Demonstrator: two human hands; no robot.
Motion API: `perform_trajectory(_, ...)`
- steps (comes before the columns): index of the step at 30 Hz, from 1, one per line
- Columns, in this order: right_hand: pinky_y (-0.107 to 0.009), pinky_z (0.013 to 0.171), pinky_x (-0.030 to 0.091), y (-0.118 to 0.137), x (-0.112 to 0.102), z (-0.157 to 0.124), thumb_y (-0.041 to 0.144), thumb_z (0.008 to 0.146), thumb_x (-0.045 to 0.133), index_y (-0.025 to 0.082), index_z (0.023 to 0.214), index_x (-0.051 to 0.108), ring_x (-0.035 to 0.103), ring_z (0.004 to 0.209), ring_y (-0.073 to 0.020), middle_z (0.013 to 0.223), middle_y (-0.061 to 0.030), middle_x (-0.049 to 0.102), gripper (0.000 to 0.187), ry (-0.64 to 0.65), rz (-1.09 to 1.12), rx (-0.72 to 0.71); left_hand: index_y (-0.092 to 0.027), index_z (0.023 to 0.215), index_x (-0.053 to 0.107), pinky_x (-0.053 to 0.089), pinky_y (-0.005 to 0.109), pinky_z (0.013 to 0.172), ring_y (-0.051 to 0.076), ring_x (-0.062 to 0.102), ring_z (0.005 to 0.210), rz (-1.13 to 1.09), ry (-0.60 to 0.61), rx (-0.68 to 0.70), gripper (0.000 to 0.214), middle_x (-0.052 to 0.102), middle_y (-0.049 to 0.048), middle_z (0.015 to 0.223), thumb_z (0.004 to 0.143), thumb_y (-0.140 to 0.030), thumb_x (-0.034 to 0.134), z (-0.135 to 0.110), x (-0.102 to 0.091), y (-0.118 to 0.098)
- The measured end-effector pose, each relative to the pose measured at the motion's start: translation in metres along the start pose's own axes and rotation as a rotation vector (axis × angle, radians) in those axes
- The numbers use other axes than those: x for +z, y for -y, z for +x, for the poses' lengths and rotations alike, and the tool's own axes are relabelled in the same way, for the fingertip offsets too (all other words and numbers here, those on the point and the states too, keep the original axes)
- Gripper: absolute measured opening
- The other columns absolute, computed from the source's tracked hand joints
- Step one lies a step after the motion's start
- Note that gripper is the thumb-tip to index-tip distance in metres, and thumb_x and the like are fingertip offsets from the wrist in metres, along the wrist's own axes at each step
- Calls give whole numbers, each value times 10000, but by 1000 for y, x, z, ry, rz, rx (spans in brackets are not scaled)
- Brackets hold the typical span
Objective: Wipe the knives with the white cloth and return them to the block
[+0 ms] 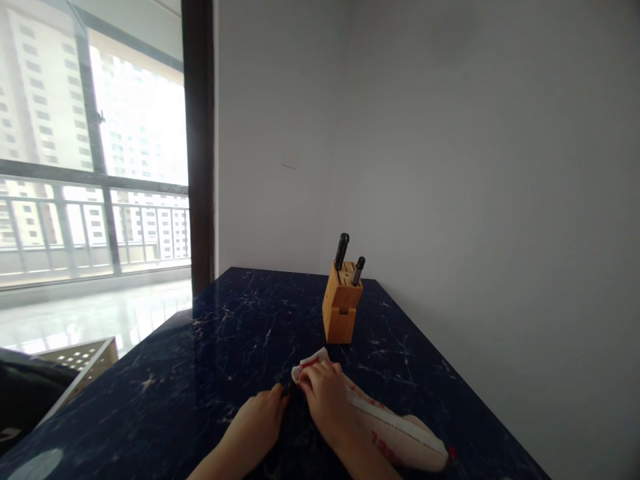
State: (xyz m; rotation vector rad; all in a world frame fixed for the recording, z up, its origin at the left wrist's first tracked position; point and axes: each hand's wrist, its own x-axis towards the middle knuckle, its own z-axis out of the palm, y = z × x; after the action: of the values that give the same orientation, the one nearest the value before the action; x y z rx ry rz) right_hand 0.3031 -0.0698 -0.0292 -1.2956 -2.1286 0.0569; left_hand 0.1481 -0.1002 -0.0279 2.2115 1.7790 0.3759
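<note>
Head view: right hand (326, 395) tight on one cloth (400, 433), left hand (260, 421) unclear; two knives (342, 251).

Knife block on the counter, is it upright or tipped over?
Upright: the knife block stands on its base on the counter, two black knife handles sticking up from its top.

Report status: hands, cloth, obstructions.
On counter: right hand grips cloth end. Beside it, left hand, grip unclear. Behind, knife block, standing apart.
</note>
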Motion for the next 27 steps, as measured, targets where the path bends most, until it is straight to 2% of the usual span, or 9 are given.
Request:
perform_trajectory(5, -314, 760, 274, -3, -1, 3, 125, 785, 510, 227, 788, 578, 526, 865, -167, 859, 21, 636, 122, -15, -71, 56, -177, 951, 540, 421, 256, 719, 187, 634, 839, -11, 18, -5, 300, 667, 80, 878, 901, -246, 252, -2, -3, -1)
perform_trajectory(10, -301, 759, 282, -3, -1, 3, 118, 792, 496, 242, 819, 574, 528, 877, -153, 882, 36, 636, 149, -9, -62, -40, -173, 936, 552, 422, 264, 703, 195, 635, 820, -51, 11, 24, 321, 667, 86, 863, 897, -250, 243, -4, -6, -1)
perform_trajectory(12, -306, 741, 281, -6, -2, 5, 126, 795, 494, 244, 812, 575, 530, 869, -157, 871, 33, 638, 144, -24, -91, -24, -178, 945, 552, 423, 262, 698, 195, 635, 812, -73, 14, 31, 321, 665, 84, 864, 895, -261, 246, -4, -7, 0)
perform_trajectory(21, -315, 691, 259, -60, -23, 10, 144, 810, 460, 222, 741, 586, 519, 828, -184, 763, 2, 623, 164, -122, -276, 179, -194, 906, 556, 410, 253, 666, 189, 635, 761, -86, 19, 78, 310, 655, 64, 805, 890, -308, 268, -6, -8, -3)
perform_trajectory(24, -326, 693, 244, -65, -33, 8, 174, 825, 436, 224, 784, 594, 504, 833, -200, 805, -14, 632, 171, -208, -311, 262, -189, 912, 531, 406, 248, 654, 175, 629, 726, -159, -10, 74, 276, 644, 59, 786, 887, -291, 276, -3, -5, 2)
perform_trajectory(27, -337, 703, 230, -60, -42, 9, 223, 845, 418, 224, 874, 590, 492, 835, -210, 858, -32, 635, 174, -356, -291, 314, -187, 882, 486, 409, 240, 617, 155, 609, 662, -295, -98, 69, 242, 613, 40, 716, 884, -294, 269, 1, 1, 8)
